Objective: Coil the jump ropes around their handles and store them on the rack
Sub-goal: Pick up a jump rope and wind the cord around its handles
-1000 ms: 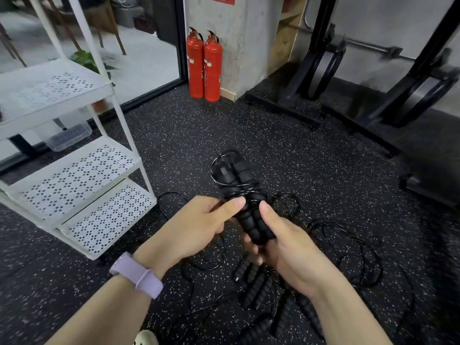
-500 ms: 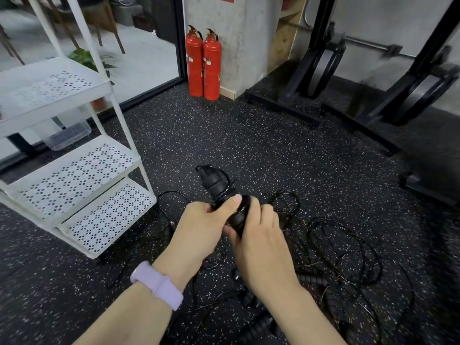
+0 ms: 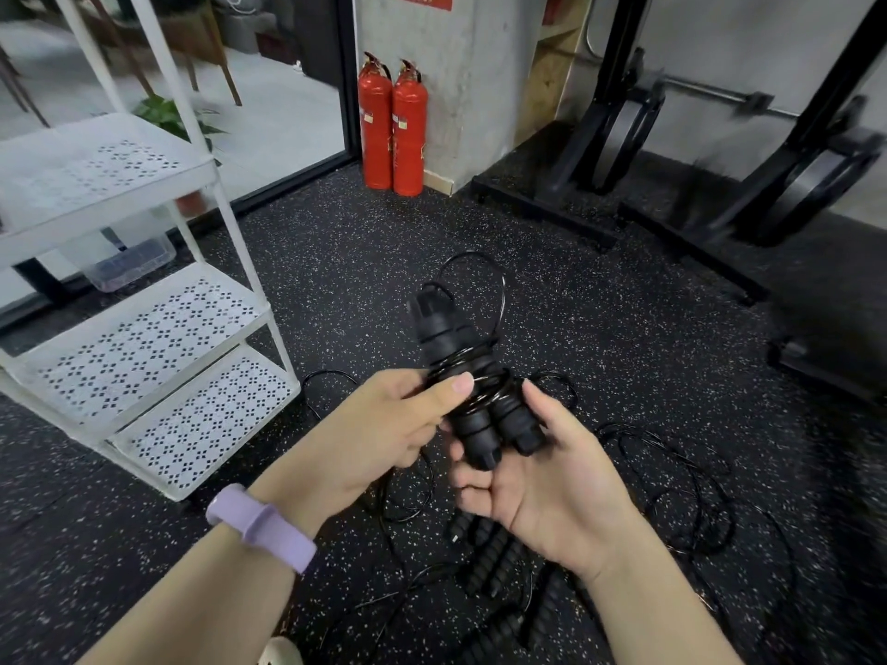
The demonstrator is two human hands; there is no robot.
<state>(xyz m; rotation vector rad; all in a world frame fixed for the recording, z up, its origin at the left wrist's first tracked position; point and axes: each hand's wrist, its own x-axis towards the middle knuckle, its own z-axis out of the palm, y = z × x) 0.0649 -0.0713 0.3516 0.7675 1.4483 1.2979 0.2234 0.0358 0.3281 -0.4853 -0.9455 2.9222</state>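
A black jump rope (image 3: 473, 376), its thin cord wound round the two ribbed handles, is held between both hands above the floor. My left hand (image 3: 384, 434) grips the bundle at the wound cord, thumb pressed on top. My right hand (image 3: 537, 487) cups the lower handle ends with palm up, fingers curled round them. A loose loop of cord arcs above the handles. More black jump ropes (image 3: 494, 563) lie tangled on the speckled floor under and right of my hands. The white rack (image 3: 144, 338) with perforated shelves stands at the left.
Two red fire extinguishers (image 3: 393, 127) stand against a concrete pillar at the back. Black gym equipment frames (image 3: 720, 194) occupy the back right. A clear plastic box (image 3: 129, 261) sits behind the rack near a glass door.
The bundle has turned upright again and my right hand has rolled palm up under the handle ends; half a second ago it covered them from above. A cord loop now shows above.
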